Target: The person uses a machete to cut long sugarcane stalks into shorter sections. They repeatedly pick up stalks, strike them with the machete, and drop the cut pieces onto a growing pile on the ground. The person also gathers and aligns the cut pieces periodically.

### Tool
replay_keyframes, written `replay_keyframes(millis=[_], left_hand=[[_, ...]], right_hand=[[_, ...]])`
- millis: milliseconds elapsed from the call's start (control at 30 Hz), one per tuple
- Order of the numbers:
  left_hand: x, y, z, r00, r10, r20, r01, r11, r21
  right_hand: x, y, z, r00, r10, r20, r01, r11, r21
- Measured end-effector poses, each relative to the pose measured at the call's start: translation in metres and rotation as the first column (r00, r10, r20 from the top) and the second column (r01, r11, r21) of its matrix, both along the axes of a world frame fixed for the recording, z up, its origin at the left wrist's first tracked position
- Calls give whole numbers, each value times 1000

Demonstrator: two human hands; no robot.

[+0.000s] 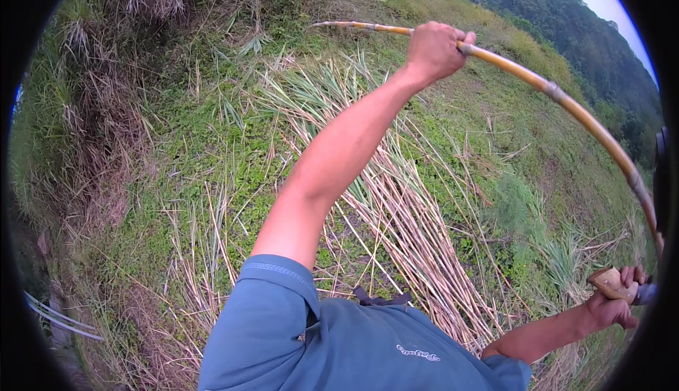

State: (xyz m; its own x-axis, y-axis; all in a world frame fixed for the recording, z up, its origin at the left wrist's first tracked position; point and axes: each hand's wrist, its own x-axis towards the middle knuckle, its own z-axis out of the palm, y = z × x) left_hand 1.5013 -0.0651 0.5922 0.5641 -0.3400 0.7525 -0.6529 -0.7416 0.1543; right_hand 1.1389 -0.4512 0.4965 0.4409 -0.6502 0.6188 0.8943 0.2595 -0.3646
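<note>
Left hand [433, 50] grips the bamboo pole [566, 104] arching across the upper right; right hand [615, 306] clasps a wooden handle [614, 283] at lower right. Mid-swing, I judge; next needs steady aim at the cut reeds [410, 214].

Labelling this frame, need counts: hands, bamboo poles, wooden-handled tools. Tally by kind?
Hands: 2, left hand and right hand
Bamboo poles: 1, the long yellow bamboo pole, gripped by the left hand
Wooden-handled tools: 1, the wooden-handled tool, held in the right hand; its working end is out of view
Total: 4
</note>
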Motion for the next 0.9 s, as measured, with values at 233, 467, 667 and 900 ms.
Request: replay_keyframes(millis=[233,467,667,900], left_hand=[[-121,203,202,847,348,401,-75,825,-560],[-314,348,277,638,635,435,72,513,-856],[-447,417,262,634,619,464,131,505,-853],[-518,482,215,650,644,404,42,500,-865]], right_hand=[[30,195,-34,878,-167,-448,154,986,-67],[37,378,-86,628,123,-769,-495,825,-273],[18,498,-125,495,354,-793,-797,550,-251],[58,571,53,841,509,-182,-540,786,-300]])
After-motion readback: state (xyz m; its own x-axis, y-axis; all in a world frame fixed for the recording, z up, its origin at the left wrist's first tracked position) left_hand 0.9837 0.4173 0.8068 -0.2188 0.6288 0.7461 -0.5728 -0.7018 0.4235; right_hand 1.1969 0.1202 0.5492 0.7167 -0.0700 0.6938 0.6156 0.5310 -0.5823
